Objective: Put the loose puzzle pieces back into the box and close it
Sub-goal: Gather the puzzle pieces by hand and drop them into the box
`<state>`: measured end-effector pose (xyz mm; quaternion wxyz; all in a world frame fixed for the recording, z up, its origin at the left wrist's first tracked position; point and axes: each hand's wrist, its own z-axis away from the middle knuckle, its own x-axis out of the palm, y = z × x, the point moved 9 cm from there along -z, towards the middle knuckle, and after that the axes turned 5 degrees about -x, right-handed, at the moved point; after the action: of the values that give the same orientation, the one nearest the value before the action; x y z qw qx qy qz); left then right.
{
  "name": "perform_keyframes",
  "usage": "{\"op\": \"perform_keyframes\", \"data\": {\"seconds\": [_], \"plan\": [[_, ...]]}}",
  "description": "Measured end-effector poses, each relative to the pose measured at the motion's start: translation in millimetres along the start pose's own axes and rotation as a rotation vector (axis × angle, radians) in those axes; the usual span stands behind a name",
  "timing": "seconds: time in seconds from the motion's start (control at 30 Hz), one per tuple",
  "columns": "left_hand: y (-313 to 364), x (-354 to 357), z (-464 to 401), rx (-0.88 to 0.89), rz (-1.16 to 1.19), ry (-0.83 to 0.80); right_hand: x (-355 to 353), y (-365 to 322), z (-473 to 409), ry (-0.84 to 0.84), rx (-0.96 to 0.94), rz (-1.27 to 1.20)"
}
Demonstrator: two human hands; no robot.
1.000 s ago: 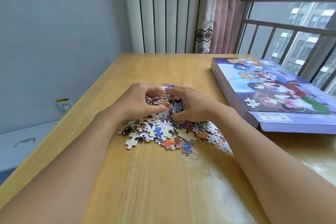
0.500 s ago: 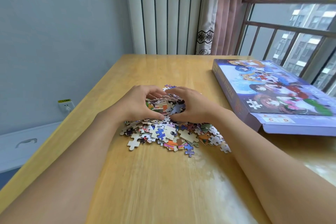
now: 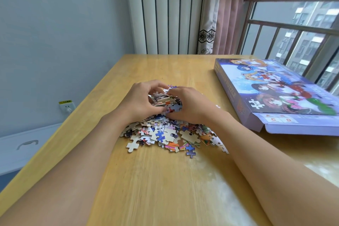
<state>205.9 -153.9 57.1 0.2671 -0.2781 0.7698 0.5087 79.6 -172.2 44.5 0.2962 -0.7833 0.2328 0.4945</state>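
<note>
A heap of loose puzzle pieces [image 3: 170,134] lies on the wooden counter [image 3: 165,189], roughly at its middle. The pieces are small and interlocking, printed in many colours, blue, orange, pink, white; some lie face down and show pale cardboard backs. The left hand [image 3: 139,102] and the right hand [image 3: 192,106] sit on top of the heap, facing each other, fingers curled around a bunch of pieces squeezed between them, several standing on edge. The remaining pieces spread out flat under the wrists and toward the near side. The box [image 3: 275,93] lies flat at the right of the counter, apart from the heap, purple with a cartoon picture of several figures on top; its near end flap sticks out open.
</note>
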Motion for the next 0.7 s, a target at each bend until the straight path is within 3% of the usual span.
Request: {"op": "perform_keyframes", "data": {"seconds": [0.2,0.7], "plan": [[3.8,-0.5,0.1,0.004,0.055,0.012,6.7,0.8,-2.5,-0.019,0.038,0.01],[4.0,-5.4,0.4,-0.025,0.102,0.07,-27.5,3.8,5.4,0.229,0.086,-0.111]]}}
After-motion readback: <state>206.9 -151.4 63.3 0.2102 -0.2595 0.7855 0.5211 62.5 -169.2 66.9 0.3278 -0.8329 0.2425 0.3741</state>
